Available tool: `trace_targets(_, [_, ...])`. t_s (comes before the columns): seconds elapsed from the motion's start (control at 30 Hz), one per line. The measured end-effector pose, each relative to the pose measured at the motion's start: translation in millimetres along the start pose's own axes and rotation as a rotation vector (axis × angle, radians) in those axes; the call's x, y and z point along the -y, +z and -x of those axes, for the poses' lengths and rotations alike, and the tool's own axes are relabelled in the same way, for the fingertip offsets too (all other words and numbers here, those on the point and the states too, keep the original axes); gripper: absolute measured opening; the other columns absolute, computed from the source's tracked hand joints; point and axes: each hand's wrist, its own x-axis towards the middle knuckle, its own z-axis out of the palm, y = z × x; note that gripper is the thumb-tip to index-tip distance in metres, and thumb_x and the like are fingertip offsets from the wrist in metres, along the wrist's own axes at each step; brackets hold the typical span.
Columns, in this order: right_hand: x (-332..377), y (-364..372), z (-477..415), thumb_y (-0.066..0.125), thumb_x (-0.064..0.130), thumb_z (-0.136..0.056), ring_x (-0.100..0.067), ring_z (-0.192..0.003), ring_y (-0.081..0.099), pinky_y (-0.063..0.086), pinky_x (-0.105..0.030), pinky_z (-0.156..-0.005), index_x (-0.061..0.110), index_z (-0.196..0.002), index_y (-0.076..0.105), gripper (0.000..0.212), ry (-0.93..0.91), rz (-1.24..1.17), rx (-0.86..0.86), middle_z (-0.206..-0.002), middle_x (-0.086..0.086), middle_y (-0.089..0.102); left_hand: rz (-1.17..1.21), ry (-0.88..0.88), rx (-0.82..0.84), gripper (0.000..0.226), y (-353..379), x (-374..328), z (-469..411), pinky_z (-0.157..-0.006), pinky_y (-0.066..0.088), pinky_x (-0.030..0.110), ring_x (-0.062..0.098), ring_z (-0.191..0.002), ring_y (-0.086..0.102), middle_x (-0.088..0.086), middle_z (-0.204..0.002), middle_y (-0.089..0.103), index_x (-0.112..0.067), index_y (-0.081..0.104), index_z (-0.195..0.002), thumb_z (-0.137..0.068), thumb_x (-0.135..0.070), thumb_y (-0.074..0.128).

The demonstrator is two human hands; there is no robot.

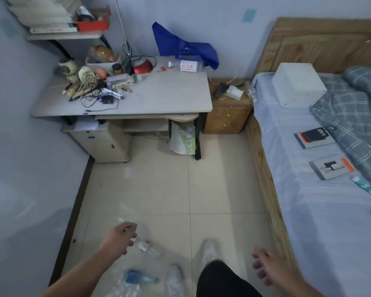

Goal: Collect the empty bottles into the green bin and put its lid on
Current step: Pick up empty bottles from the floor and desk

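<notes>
Small bedroom, tiled floor [159, 189], seen from above. Green bin and lid are not in frame.

Left hand [120, 237]: fingers curled and motion-blurred. A clear bottle [147, 246] has its neck at the fingertips and its body runs off to their right. A white cap [121, 220] shows just beyond the knuckles. Cannot tell whether the fingers grip either one.
Right hand [263, 265]: fingers slack and spread, holding nothing, well to the right of the left fingers.

Nearer the wearer than the left fingers, a blue bottle [137, 278] lies on its side. What look like more clear bottles [122, 290] lie beside it at the frame edge.

Step in hand (judgement): gathering the floor bottles. Empty thin plastic is light and will roll or crush, so take each by the neck. Use the idle right hand for a second bottle. Find the bin before loading up.

Far ahead of the fingers is the desk [169, 93]. On it lie a red-label bottle [187, 66] and, in the clutter, a green-cap bottle [124, 80], both on their sides. A small bottle [252, 93] sits between the cabinet [227, 116] and the bed [287, 146]. Fill levels are unreadable, so check each before binning.

Containers:
- Blue bag [186, 48] at the back of the desk, contents hidden.
- White box [298, 84] on the bed, closed.
- Red box [92, 24] on the shelf, holding oddments.
- Pale bag [183, 138] under the desk, contents hidden.
</notes>
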Motion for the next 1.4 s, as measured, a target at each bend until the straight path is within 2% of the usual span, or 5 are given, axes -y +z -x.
trace_targets(0.3, [88,-44,-103,0.055,0.027,-0.1,-0.017,-0.054,0.061,0.046,-0.025,-0.05,0.008,-0.09,0.07,0.026,0.034,0.185,0.043,-0.082,-0.013,0.075,0.018,0.046,0.013,0.02,18,-162,-77,-0.059,0.042,0.029,0.024,-0.073,0.06,0.014,-0.102,0.071,-0.014,0.068,-0.107,-0.101,-0.029,0.057])
trace_targets(0.9, [526,-55,-291,0.06,0.023,-0.097,-0.019,-0.054,0.061,0.043,-0.026,-0.045,0.015,-0.091,0.069,0.013,-0.284,0.146,-0.016,-0.08,-0.009,0.073,0.094,-0.167,-0.076,0.012,-39,-253,-235,-0.049,0.037,0.024,0.025,-0.06,0.057,0.018,-0.087,0.071,-0.009,0.073,-0.1,-0.098,-0.015,0.063])
trace_targets(1.1, [593,-27,-308,0.058,0.022,-0.1,-0.022,-0.059,0.06,0.042,-0.029,-0.052,0.014,-0.09,0.068,0.016,-0.145,0.192,-0.017,-0.085,-0.013,0.072,-0.167,0.056,-0.124,0.015,-118,-353,-336,-0.081,0.048,0.032,0.021,-0.095,0.068,0.001,-0.098,0.073,-0.034,0.068,-0.096,-0.096,-0.02,0.066])
trace_targets(1.23, [653,-15,-319,0.056,0.024,-0.101,-0.021,-0.065,0.062,0.045,-0.033,-0.059,0.016,-0.093,0.069,0.017,-0.18,0.206,-0.033,-0.089,-0.01,0.073,-0.457,0.207,-0.148,0.02,-185,-438,-393,-0.071,0.049,0.027,0.006,-0.084,0.066,-0.015,-0.093,0.069,-0.04,0.068,-0.114,-0.096,-0.036,0.06])
trace_targets(1.4, [744,-9,-359,0.052,0.028,-0.1,-0.016,-0.091,0.064,0.049,-0.026,-0.072,0.024,-0.11,0.072,0.022,-0.374,0.415,-0.135,-0.109,0.0,0.072,-0.696,0.39,-0.381,0.03,-242,-518,-455,-0.082,0.058,0.042,0.025,-0.101,0.067,0.002,-0.116,0.071,-0.027,0.071,-0.117,-0.088,-0.03,0.07])
